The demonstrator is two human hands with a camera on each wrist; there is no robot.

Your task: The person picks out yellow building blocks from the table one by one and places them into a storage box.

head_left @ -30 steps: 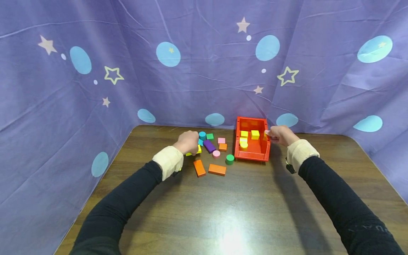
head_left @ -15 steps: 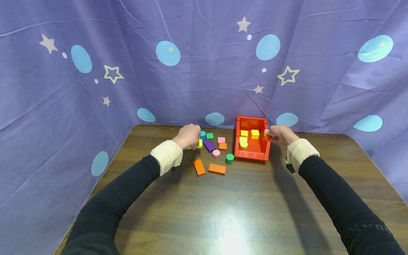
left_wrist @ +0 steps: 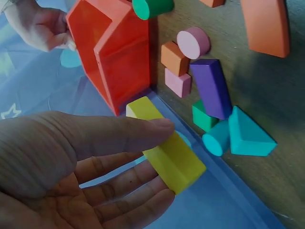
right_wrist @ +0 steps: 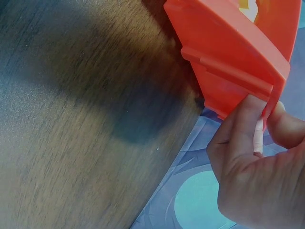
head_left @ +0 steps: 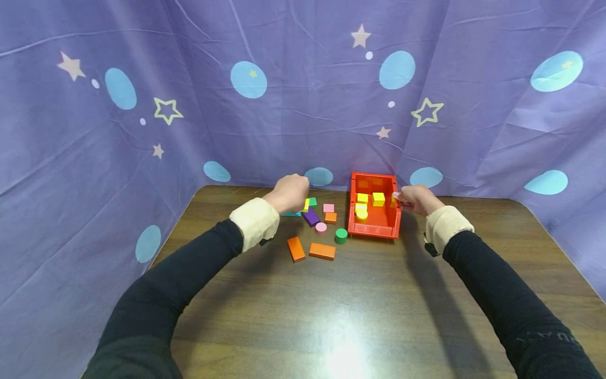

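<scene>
My left hand [head_left: 290, 193] pinches a yellow rectangular block [left_wrist: 169, 150] between thumb and fingers, lifted over the far side of the loose blocks. In the left wrist view the thumb lies across the block's face. My right hand [head_left: 416, 200] grips the right wall of a red open bin [head_left: 374, 232], thumb inside and fingers outside, as the right wrist view [right_wrist: 259, 143] shows up close. Inside the bin lie several yellow blocks [head_left: 378, 199]. A purple block [left_wrist: 211, 88], a teal triangle block [left_wrist: 250, 133] and a teal cylinder [left_wrist: 217, 138] are near the left hand.
Between the hands lie a green block [head_left: 312, 201], a pink block [head_left: 329, 208], a small orange block [head_left: 330, 218], a pink cylinder [head_left: 321, 228] and a green cylinder [head_left: 341, 236]. Two orange blocks [head_left: 322, 251] lie nearer on the wooden table [head_left: 284, 310]. A purple curtain [head_left: 303, 152] hangs behind.
My left hand has risen from the blocks with the yellow block and shifted away and to the right. The right hand and the bin have stayed in place.
</scene>
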